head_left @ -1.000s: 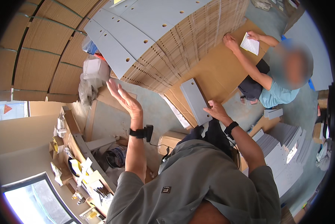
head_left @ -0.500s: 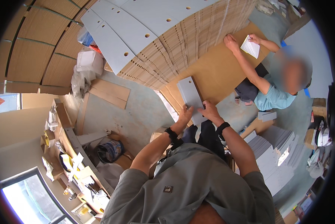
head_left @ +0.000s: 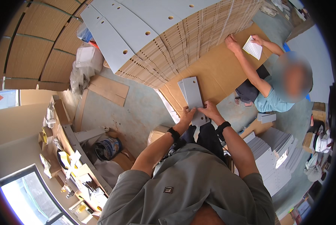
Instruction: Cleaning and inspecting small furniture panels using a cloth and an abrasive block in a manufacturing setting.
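The board stack (head_left: pixel 168 37) is cropped above (a co-worker's head (head_left: pixel 293 77) is blurred).

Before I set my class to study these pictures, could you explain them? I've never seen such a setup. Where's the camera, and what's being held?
There is no machine here, just a person's bare hands: the left hand and the right hand. A wide fisheye camera on the person's head looks down, so straight edges bend near the rim.

Both hands hold the near end of some narrow gray panels, slightly fanned; whether they are lifted is hard to tell. Their far end shows over a brown board surface. Beside that rises a tall stack of gray-topped boards. To the right, a co-worker holds a white sheet.
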`<state>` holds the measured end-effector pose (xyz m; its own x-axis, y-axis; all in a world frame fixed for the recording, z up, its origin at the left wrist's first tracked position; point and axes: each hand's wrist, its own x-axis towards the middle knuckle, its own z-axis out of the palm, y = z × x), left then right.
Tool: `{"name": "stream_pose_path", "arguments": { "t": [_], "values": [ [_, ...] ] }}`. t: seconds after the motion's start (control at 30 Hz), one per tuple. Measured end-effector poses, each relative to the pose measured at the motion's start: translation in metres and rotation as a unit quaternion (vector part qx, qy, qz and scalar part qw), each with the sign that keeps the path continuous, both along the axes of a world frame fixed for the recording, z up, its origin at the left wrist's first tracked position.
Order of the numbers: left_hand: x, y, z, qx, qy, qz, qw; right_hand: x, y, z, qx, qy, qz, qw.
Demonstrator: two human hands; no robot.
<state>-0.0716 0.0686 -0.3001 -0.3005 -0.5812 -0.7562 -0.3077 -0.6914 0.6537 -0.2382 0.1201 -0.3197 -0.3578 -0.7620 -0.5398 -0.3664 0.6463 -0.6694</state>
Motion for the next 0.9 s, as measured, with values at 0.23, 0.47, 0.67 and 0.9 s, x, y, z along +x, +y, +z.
{"name": "stream_pose_path", "arguments": {
  "t": [0.23,0.47,0.67,0.9],
  "values": [
    [0.008,-0.004,0.003,0.054,0.0,0.0,0.999,-0.012,-0.007,0.016,0.043,-0.124,0.008,0.991],
    [0.013,-0.004,0.003,0.09,0.0,0.044,0.995,-0.009,-0.01,0.036,0.086,-0.183,-0.012,0.979],
    [0.013,-0.004,0.0,0.103,0.037,-0.003,0.994,-0.002,0.0,0.038,0.032,-0.248,-0.077,0.965],
    [0.009,0.007,-0.008,0.096,0.073,-0.046,0.992,0.012,-0.009,0.076,-0.154,0.163,0.063,0.972]
  ]
}}
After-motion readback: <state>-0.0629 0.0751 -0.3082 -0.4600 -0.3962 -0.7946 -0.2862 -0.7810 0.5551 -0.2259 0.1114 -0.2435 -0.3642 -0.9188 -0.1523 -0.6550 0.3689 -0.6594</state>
